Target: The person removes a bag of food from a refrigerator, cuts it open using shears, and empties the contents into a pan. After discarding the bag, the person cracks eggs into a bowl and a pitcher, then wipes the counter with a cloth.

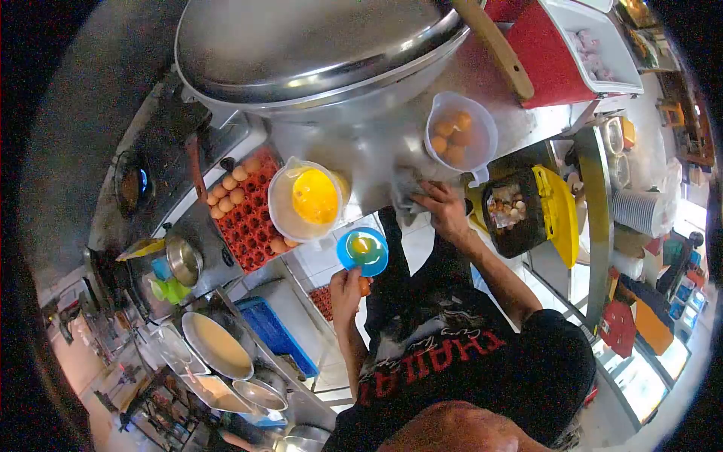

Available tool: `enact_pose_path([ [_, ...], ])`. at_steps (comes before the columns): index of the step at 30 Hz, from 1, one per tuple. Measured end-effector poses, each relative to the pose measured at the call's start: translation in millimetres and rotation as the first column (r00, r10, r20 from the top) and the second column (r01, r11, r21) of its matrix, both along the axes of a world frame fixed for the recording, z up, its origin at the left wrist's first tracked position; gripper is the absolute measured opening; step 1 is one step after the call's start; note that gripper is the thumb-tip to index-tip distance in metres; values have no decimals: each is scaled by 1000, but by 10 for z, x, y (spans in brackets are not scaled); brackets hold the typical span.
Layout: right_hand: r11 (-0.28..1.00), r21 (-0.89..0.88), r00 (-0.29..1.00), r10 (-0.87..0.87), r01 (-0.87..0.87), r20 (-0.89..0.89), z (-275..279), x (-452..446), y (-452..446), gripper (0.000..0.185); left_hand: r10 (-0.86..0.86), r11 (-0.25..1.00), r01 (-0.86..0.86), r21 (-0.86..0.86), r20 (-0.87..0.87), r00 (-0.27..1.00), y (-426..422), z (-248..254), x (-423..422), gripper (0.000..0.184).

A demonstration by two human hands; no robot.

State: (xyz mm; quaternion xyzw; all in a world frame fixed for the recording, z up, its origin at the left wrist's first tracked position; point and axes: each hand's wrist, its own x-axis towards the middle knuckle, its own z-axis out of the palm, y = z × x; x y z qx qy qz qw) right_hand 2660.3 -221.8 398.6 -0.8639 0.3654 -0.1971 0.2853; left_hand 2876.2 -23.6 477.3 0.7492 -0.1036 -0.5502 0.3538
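Observation:
My left hand [347,292] grips a small blue bowl [341,249] by its near edge. Inside the bowl lies a cracked raw egg [362,245] with its yolk. A brown egg [365,286] shows beside my left fingers, just below the bowl. My right hand [443,209] is at the steel counter's front edge, its fingers on a crumpled grey cloth [407,190]. A clear jug [280,218] of yolks and egg white stands beyond the blue bowl. Left of it, a red egg tray [252,215] carries several brown eggs. Another clear jug [482,139] with whole eggs is beyond my right hand.
A large lidded metal pot [316,75] fills the back of the counter. A black bin [523,233] with eggshells and a yellow lid stands at the right. A red cooler [546,56] is at the back right; a lit burner [139,181] is at the left.

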Motion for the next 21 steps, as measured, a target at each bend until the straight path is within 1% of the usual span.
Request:
enact_pose_path([
  [1, 995, -89, 999, 43, -40, 32, 106, 140, -39, 52, 18, 1000, -18, -4, -15, 1000, 3, -1, -20, 32],
  [2, 976, -162, 989, 151, -149, 2, 56, 273, -128, 49, 34, 999, -35, -6, -30, 999, -4, 7, -37, 33],
  [3, 970, -145, 977, 180, -195, -112, 57, 404, -216, 48, 22, 1000, -22, -6, -1, 1000, -28, 40, -52, 33],
  [5, 956, -92, 914, 233, -277, -334, 78, 574, -306, 48, -5, 1000, 5, -1, 54, 999, -68, 134, -83, 34],
  [6, 977, -39, 942, 193, -211, -274, 48, 614, -300, 49, 68, 997, -67, -27, 41, 997, -83, 158, -128, 34],
  [8, 992, 76, 981, 113, -101, -159, -151, 724, -284, 53, 3, 1000, -2, -18, 58, 998, -114, 182, -93, 34],
  [9, 997, 55, 974, 70, -59, -216, -333, 765, -226, 55, -27, 1000, 27, -8, 61, 998, -105, 195, -101, 34],
  [10, 999, 33, 962, 22, -13, -274, -559, 798, -140, 58, 28, 999, -29, 29, 53, 998, -156, 231, -141, 35],
  [11, 999, 3, 944, -30, 33, -328, -671, 813, -122, 61, 11, 1000, -11, -10, 23, 1000, -144, 160, -132, 35],
  [13, 997, -72, 949, -21, -2, -315, -683, 815, -194, 61, -22, 996, 19, -89, -32, 999, -135, 4, -116, 35],
  [14, 994, -107, 952, -14, -20, -307, -695, 827, -224, 61, -2, 996, 1, -88, -16, 1000, -114, -58, -120, 35],
  [16, 997, -76, 961, -26, 5, -275, -705, 800, -257, 58, 36, 996, -35, -82, 9, 999, -202, -80, -182, 35],
  [17, 998, -64, 964, -33, 17, -263, -703, 761, -295, 56, -18, 995, 18, -98, 1, 1000, -267, -93, -172, 35],
  [19, 997, -74, 978, 5, -21, -211, -783, 680, -384, 50, -122, 984, 120, -133, -11, 992, -422, -128, -124, 35],
  [20, 996, -81, 983, 26, -41, -182, -834, 648, -438, 47, -113, 979, 114, -171, 15, 993, -488, -211, -150, 34],
  [21, 997, 61, 994, -43, 50, -100, -814, 595, -466, 43, -102, 976, 100, -195, -1, 995, -536, -326, -165, 37],
])
